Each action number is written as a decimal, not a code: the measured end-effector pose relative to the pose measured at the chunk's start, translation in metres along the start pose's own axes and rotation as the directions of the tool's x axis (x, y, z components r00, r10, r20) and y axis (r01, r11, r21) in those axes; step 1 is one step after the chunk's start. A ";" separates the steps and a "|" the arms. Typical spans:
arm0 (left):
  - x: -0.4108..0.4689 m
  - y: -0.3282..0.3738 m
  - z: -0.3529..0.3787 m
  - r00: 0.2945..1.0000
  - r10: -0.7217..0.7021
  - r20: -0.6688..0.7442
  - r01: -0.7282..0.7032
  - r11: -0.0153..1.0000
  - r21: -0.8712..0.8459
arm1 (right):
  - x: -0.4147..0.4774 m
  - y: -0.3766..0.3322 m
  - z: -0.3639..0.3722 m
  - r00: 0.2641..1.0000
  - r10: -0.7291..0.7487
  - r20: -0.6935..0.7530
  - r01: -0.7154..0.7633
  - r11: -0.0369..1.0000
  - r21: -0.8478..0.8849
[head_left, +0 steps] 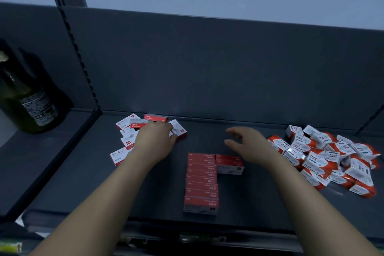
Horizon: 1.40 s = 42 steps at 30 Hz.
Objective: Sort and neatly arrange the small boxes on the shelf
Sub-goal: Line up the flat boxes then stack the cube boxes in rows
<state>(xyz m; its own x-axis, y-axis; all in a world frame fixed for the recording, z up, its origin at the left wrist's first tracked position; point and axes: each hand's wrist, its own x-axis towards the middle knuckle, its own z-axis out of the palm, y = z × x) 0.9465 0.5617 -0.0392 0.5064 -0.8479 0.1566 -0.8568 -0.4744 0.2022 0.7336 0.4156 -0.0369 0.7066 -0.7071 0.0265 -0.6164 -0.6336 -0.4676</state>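
Dark green glass bottle [27,97] stands far left. Loose red-and-white cardboard boxes [124,143] lie scattered at the left rear of the dark grey metal shelf [259,203]. Left hand [154,139] rests on them, fingers bent; grasp cannot be determined. At centre, red boxes form a neat row [201,183], edges touching. Right hand [249,145] hovers, fingers slack, holding nothing. Orange-and-white boxes [332,158] are heaped at right.
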 end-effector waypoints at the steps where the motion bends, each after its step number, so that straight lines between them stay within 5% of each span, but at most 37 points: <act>1: 0.006 -0.007 0.001 0.999 -0.031 0.025 0.030 0.999 0.041 | 0.010 -0.007 0.005 1.000 -0.011 0.015 0.011 1.000 -0.004; 8: 0.032 -0.031 0.021 0.984 -0.088 0.157 0.069 0.990 0.121 | 0.078 -0.057 0.051 0.990 0.023 0.139 -0.044 0.987 0.152; 12: 0.037 -0.034 0.027 0.989 -0.100 0.109 0.090 0.991 0.099 | 0.100 -0.072 0.070 0.978 0.035 0.205 -0.081 0.973 0.218; 16: 0.039 -0.040 0.020 0.984 -0.150 0.092 0.163 0.976 -0.144 | 0.110 -0.078 0.076 0.971 0.046 0.234 -0.102 0.967 0.233; 20: 0.030 -0.047 0.001 0.975 -0.205 0.090 0.223 0.863 -0.453 | 0.114 -0.081 0.084 0.971 0.043 0.234 -0.086 0.981 0.176; 26: 0.014 -0.047 -0.008 0.965 -0.230 0.127 0.253 0.688 -0.680 | 0.103 -0.076 0.072 0.990 0.042 0.136 -0.068 0.979 0.194; 34: -0.003 -0.014 -0.017 0.990 -0.137 0.025 0.108 0.639 -0.761 | 0.038 -0.037 -0.002 0.993 0.108 0.052 -0.117 0.800 0.588; 42: -0.033 0.045 -0.028 1.000 -0.022 0.017 0.026 0.564 -0.826 | -0.050 0.015 -0.040 0.981 0.188 0.047 -0.159 0.640 0.752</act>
<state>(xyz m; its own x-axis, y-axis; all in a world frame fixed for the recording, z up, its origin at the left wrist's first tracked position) 0.8933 0.5750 -0.0086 0.5238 -0.8409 0.1359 -0.3894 -0.0945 0.9162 0.6752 0.4285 -0.0098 0.5941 -0.7977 -0.1036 -0.2457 -0.0574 -0.9676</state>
